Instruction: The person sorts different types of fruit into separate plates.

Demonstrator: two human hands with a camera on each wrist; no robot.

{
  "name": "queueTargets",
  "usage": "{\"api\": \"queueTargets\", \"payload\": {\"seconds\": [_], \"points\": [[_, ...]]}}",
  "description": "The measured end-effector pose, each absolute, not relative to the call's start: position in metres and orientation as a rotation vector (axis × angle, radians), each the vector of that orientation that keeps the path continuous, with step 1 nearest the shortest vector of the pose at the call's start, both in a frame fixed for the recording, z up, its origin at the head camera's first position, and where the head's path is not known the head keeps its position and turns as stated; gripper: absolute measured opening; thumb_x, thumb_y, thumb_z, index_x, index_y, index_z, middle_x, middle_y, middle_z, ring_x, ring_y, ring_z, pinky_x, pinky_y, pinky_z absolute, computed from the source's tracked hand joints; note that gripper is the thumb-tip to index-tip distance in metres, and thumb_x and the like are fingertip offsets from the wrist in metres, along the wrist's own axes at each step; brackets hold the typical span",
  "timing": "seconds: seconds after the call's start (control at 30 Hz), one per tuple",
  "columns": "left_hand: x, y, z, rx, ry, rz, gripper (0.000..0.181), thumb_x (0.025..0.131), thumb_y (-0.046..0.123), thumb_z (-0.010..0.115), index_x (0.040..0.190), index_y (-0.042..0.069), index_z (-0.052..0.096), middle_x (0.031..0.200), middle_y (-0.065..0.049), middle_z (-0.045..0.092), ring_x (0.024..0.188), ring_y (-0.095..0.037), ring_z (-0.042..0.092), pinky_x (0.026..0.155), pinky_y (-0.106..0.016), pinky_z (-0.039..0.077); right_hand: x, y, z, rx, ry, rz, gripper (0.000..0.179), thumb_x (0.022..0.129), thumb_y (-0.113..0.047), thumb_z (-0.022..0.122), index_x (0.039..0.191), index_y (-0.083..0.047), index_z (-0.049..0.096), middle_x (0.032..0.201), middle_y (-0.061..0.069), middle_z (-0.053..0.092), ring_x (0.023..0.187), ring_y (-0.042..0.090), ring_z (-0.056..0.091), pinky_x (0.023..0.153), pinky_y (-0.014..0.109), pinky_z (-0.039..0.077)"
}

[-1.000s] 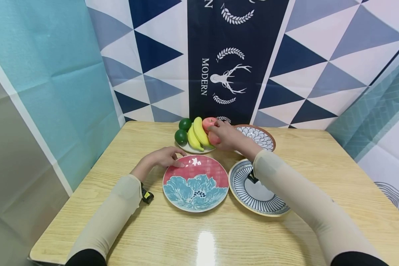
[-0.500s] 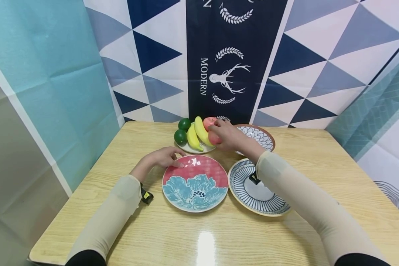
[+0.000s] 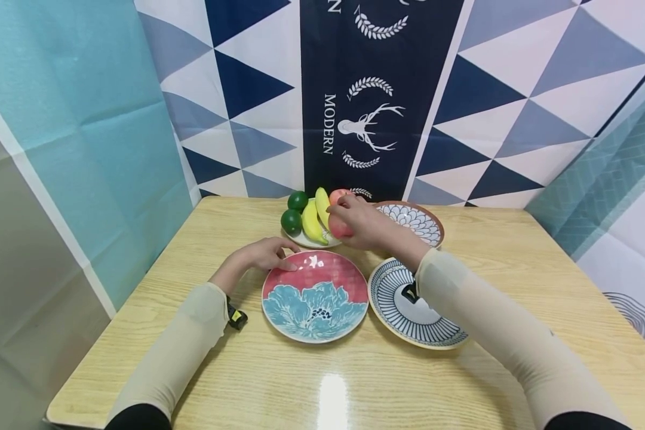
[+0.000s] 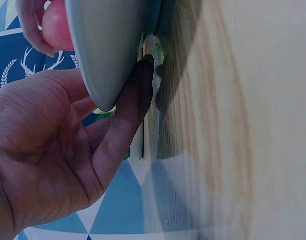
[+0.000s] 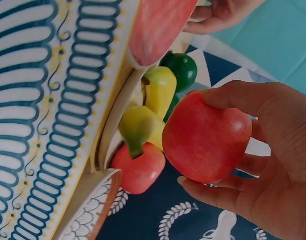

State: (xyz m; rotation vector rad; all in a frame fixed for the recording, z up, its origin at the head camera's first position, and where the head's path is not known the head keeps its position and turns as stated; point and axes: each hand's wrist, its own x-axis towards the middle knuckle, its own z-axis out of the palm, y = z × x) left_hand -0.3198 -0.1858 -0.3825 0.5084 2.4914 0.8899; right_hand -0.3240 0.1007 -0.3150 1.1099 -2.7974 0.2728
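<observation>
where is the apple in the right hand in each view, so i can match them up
Head: the held apple is near the centre, in the right hand.
Left wrist: the held apple is at the top left, partly hidden by the plate.
Right wrist: the held apple is just right of centre, large.
Shared landmark: the dark blue backdrop panel with white leaf print.

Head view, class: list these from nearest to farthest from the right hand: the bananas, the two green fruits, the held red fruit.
1. Held red fruit: in the grip of the right hand.
2. Bananas: just left of it, over the white plate.
3. Two green fruits: at that plate's left edge; too close to rank between themselves.
</observation>
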Motion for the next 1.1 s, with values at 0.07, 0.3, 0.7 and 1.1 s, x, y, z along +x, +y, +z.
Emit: {"api": "queueTargets", "payload": {"seconds": [0.07, 0.3, 0.7, 1.1], "points": [[-0.319, -0.186, -0.382, 0.502, 2.489, 0.891, 0.040, 0.099, 0.023, 0.076, 0.138, 0.014, 0.067, 0.109, -0.010, 0.067, 0.102, -0.027, 0.059, 0.089, -0.038, 0.050, -0.321, 0.098, -0.314, 1.123, -2.795, 0.284, 0.067, 0.086, -0.017, 0.087, 0.147, -0.013, 0.060, 0.147, 0.018, 0.050, 0.126, 0.038, 0.049, 0.102, 0.052, 0.053], [-0.320, -0.187, -0.384, 0.517, 2.495, 0.882, 0.040, 0.099, 0.024, 0.077, 0.137, 0.015, 0.068, 0.109, -0.009, 0.068, 0.103, -0.027, 0.060, 0.090, -0.039, 0.050, -0.307, 0.088, -0.314, 1.165, -2.838, 0.300, 0.072, 0.086, -0.022, 0.089, 0.150, -0.017, 0.058, 0.147, 0.013, 0.048, 0.125, 0.031, 0.052, 0.103, 0.050, 0.053], [-0.320, -0.187, -0.382, 0.560, 2.521, 0.849, 0.045, 0.099, 0.024, 0.076, 0.141, 0.013, 0.066, 0.114, -0.009, 0.068, 0.106, -0.028, 0.060, 0.093, -0.041, 0.052, -0.275, 0.069, -0.314, 1.339, -2.753, 0.259, 0.070, 0.082, -0.017, 0.089, 0.145, -0.014, 0.061, 0.141, 0.011, 0.054, 0.122, 0.026, 0.055, 0.097, 0.045, 0.057], [-0.320, -0.189, -0.382, 0.644, 2.535, 0.822, 0.047, 0.102, 0.010, 0.069, 0.148, 0.010, 0.061, 0.131, -0.015, 0.066, 0.114, -0.031, 0.060, 0.103, -0.046, 0.052, -0.240, 0.050, -0.315, 1.583, -2.627, 0.333, 0.071, 0.085, -0.022, 0.089, 0.149, -0.017, 0.059, 0.145, 0.008, 0.054, 0.126, 0.023, 0.054, 0.106, 0.039, 0.050]]}}
